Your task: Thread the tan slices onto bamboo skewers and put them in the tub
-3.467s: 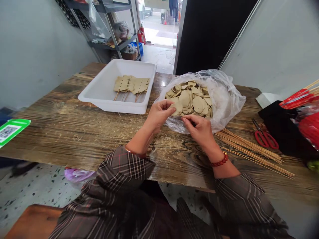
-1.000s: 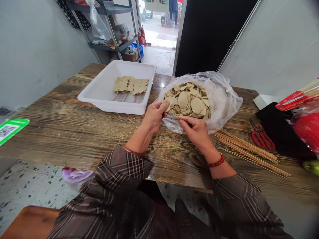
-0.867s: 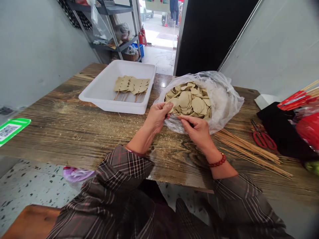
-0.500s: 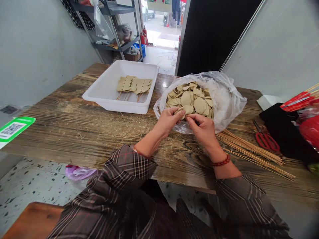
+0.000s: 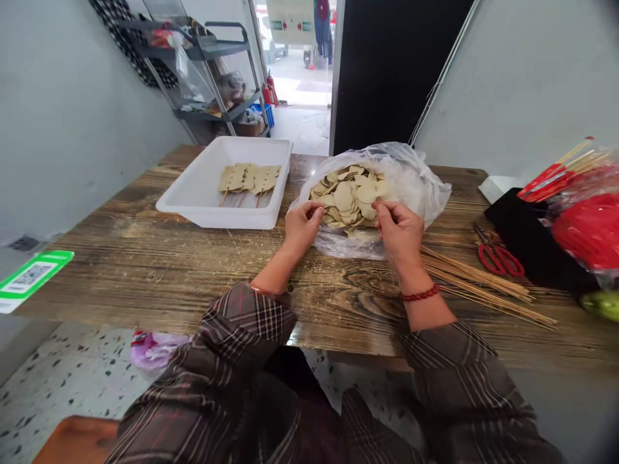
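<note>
A clear plastic bag [image 5: 425, 187] lies with its mouth toward me, full of thin, round, beige slices [image 5: 344, 196]. At the left rim of the bag is my left hand [image 5: 302, 227], thumb and forefinger pinched together; whatever lies between them is too small to make out. My right hand [image 5: 401, 233] is over the bag's right front part, its fingertips pinched at the edge of the slices. I cannot tell whether it grips one. Left of the bag stands a white plastic tub [image 5: 217, 219], holding several skewered beige pieces [image 5: 250, 178].
Loose bamboo skewers [image 5: 483, 283] lie right of my right hand, beside red-handled scissors [image 5: 500, 258]. Farther right is a black box [image 5: 527, 238] with red-wrapped sticks [image 5: 544, 183]. A grey shelf cart [image 5: 217, 48] stands behind the wooden table [image 5: 193, 277].
My hands, close together over the slices before, have moved apart: the left to the bag's left rim, the right staying at the right. The view has shifted slightly.
</note>
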